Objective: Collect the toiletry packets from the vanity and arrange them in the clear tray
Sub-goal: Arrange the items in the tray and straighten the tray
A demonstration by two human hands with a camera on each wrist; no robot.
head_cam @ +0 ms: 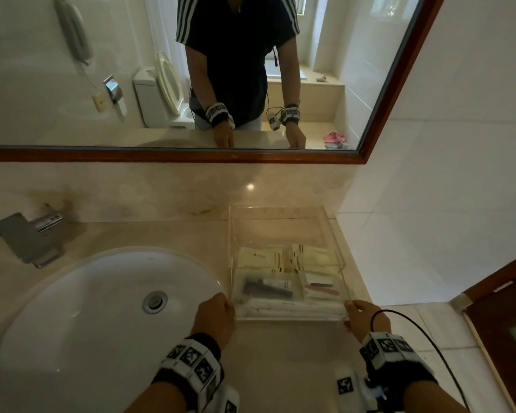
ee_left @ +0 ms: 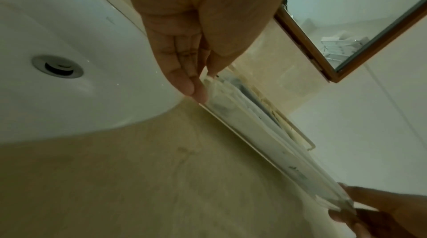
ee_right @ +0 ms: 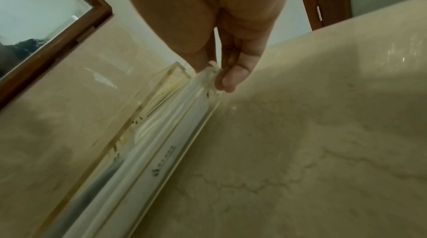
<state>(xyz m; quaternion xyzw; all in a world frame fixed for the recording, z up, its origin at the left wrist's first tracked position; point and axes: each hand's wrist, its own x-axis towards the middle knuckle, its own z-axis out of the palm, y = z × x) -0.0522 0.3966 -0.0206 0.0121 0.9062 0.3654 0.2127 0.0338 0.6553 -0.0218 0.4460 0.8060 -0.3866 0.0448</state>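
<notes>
The clear tray [head_cam: 283, 211] stands on the beige vanity, right of the basin. Inside lie cream packets [head_cam: 259, 257], a clear packet with a dark item [head_cam: 265, 289], a small packet with a pink strip [head_cam: 320, 287] and long white packets [head_cam: 289, 308] along the near wall. My left hand [head_cam: 218, 314] pinches the tray's near left corner [ee_left: 209, 82] between thumb and fingers. My right hand [head_cam: 362, 315] pinches the near right corner [ee_right: 211, 71] the same way. The tray [ee_right: 148, 106] seems to rest on the counter.
A white oval basin [head_cam: 81, 311] with a metal drain [head_cam: 154, 301] lies to the left, a chrome tap [head_cam: 30, 234] behind it. A wood-framed mirror [head_cam: 191, 155] hangs above the backsplash. The white wall [head_cam: 429, 204] stands right of the tray; the counter [head_cam: 280, 368] runs toward me.
</notes>
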